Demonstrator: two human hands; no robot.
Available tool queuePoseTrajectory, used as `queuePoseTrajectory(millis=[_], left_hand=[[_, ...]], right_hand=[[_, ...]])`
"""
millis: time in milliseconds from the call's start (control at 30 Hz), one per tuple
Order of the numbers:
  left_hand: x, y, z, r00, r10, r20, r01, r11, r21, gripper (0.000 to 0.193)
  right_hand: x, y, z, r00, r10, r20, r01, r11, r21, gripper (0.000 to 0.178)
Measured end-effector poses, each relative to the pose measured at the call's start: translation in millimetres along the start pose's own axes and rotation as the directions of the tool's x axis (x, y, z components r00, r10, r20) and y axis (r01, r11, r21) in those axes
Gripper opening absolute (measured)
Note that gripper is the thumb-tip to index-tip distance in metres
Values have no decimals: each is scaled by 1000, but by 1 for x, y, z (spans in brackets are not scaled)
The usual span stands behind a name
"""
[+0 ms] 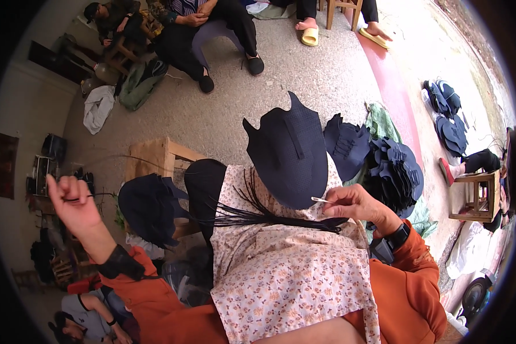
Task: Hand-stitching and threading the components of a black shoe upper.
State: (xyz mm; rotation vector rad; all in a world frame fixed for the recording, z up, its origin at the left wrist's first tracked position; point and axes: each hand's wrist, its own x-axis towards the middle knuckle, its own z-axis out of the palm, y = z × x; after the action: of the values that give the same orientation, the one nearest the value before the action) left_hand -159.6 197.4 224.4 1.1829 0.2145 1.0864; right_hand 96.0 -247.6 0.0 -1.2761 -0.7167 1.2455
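Note:
A dark navy mesh piece (289, 152), shaped like a shoe upper with pointed tips, stands over my lap with a slit-like band down its middle. At its lower right edge my right hand (358, 205) pinches a small pale needle-like tool (320, 199). My left hand (74, 200) is raised far to the left, its fingers curled round a dark cord (103, 194) and its index finger pointing up. A thin blurred strand arcs from near that hand towards the middle. Across my flowered apron (292, 275) lies a bundle of black cords (258, 218).
More navy pieces (393, 172) are stacked at my right on green cloth (384, 121), and others (149, 209) hang over a wooden stool (155, 157) at my left. Several people sit around. Further navy pieces (450, 129) lie on the ground far right, near another stool (476, 198).

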Motion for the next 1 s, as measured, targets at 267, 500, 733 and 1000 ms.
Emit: queuePoseTrajectory(millis=[267,500,733,1000], left_hand=[[-117,-206,72,319,-947,-43,929,303,213,34],[-128,-256,108,371,-928,18,880,358,313,29],[-132,-255,120,348,-904,248,868,411,279,35],[-145,-266,134,427,-872,239,822,484,300,36]], right_hand=[[69,-33,-41,748,-67,-660,25,997,-73,23],[76,-18,-38,808,75,-585,136,942,308,13],[49,8,-52,827,62,-558,2,994,113,7],[48,-36,-9,778,-570,-262,154,579,-801,7]])
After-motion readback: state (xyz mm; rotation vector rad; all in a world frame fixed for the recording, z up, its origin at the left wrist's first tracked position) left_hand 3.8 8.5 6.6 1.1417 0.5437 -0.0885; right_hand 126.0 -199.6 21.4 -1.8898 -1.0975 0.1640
